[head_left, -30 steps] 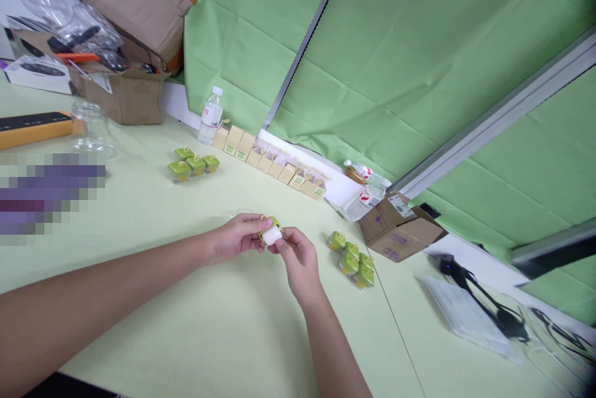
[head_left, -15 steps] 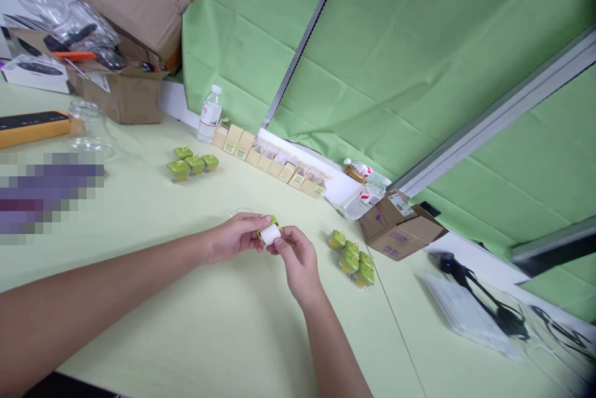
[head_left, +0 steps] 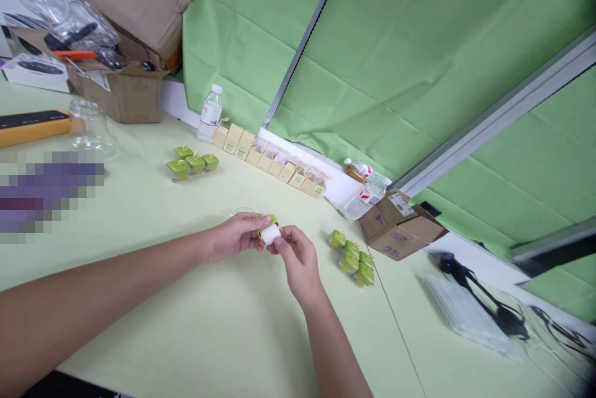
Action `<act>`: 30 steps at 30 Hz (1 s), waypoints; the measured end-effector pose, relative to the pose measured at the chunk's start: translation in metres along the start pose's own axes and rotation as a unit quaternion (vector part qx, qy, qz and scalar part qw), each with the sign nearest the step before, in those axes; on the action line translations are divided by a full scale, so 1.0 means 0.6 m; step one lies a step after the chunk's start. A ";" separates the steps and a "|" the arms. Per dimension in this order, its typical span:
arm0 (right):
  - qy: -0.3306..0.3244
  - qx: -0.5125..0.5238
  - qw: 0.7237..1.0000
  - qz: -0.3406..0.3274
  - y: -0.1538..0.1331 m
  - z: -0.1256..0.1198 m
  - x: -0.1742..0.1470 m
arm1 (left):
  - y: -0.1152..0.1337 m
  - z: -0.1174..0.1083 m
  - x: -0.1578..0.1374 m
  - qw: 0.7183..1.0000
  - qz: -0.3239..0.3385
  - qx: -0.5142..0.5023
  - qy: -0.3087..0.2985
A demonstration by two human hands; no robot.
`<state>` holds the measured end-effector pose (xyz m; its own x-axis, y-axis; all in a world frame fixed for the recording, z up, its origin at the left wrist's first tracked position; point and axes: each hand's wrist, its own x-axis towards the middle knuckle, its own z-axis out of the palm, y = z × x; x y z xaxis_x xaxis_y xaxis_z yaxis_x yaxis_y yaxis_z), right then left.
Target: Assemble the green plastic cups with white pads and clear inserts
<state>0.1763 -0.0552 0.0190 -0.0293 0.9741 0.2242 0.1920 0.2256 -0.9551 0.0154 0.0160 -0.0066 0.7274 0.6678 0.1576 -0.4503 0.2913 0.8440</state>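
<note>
Near the table's middle, my left hand [head_left: 239, 236] pinches a small green lid [head_left: 274, 220] by its left side. A white block-like piece [head_left: 269, 235] sits within the lid's green rim, facing me. My right hand [head_left: 300, 261] is closed on the right side, its thumb pressed on the white piece; the fingers behind are partly hidden. Just beyond my left hand lies a clear, thin-edged thing [head_left: 244, 209], too faint to make out. Several small clear containers with green lids stand in two groups, one at the far left [head_left: 195, 164] and one to the right [head_left: 350, 257].
A row of small cardboard boxes [head_left: 274, 162] lines the back edge, beside an upright water bottle [head_left: 210, 113]. Farther right are a lying plastic bottle [head_left: 361, 200] and a carton [head_left: 395, 224]. A glass jar [head_left: 90, 131] and an open cardboard box [head_left: 135, 97] stand left.
</note>
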 end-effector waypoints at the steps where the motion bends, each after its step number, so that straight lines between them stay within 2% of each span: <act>1: 0.000 0.001 1.000 -0.002 0.000 0.000 0.000 | 0.000 0.000 0.000 1.000 -0.001 -0.003 0.001; 9: 0.008 -0.015 1.000 -0.006 0.003 0.001 0.001 | 0.003 0.003 -0.001 1.000 -0.006 -0.015 0.013; 13: 0.080 -0.062 0.995 0.007 0.009 -0.002 0.004 | 0.004 0.003 -0.002 0.999 -0.008 -0.025 0.037; 16: 0.122 -0.086 0.988 -0.036 0.010 -0.005 0.004 | 0.007 0.007 -0.003 0.998 -0.010 -0.034 0.051; 23: 0.117 -0.175 0.964 -0.165 0.000 0.002 -0.003 | 0.009 0.012 -0.004 0.995 -0.025 -0.075 0.060; 30: 0.128 -0.193 0.951 -0.203 0.002 0.009 -0.004 | 0.008 0.012 -0.004 0.986 -0.061 -0.135 0.073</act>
<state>0.1712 -0.0569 0.0161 0.0524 0.7608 0.6469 0.5624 0.5128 -0.6486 0.0150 0.0110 0.0009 0.7113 0.7023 -0.0288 -0.4995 0.5339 0.6822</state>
